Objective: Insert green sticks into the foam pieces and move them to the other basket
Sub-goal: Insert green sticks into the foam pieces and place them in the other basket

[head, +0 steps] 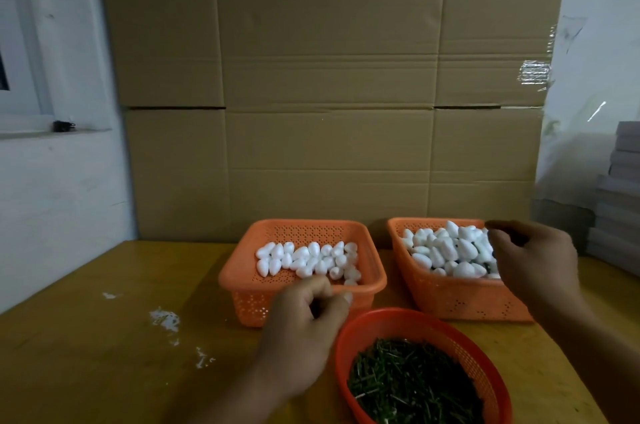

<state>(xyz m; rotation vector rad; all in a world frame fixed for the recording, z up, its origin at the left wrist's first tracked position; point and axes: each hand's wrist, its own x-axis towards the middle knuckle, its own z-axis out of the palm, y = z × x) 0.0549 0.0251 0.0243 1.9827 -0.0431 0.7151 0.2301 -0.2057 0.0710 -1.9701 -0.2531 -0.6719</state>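
Two orange mesh baskets stand side by side at the back of the table. The left basket (372, 279) holds rows of white foam pieces (308, 259). In the right basket (446, 299) lies a heaped pile of foam pieces (446, 248). A round red basket (408, 318) in front is filled with green sticks (412, 382). My left hand (304, 323) hovers at the left basket's front rim with curled fingers; a white speck shows at the fingertips, and what it holds is unclear. My right hand (533, 260) hangs over the right basket's heap with loosely curled fingers, nothing visible in it.
The yellow-brown table (104, 337) has white foam crumbs (164, 318) on its left part. A tall cardboard wall (329, 94) stands right behind the baskets. A stack of grey flat items (620, 201) sits at the far right.
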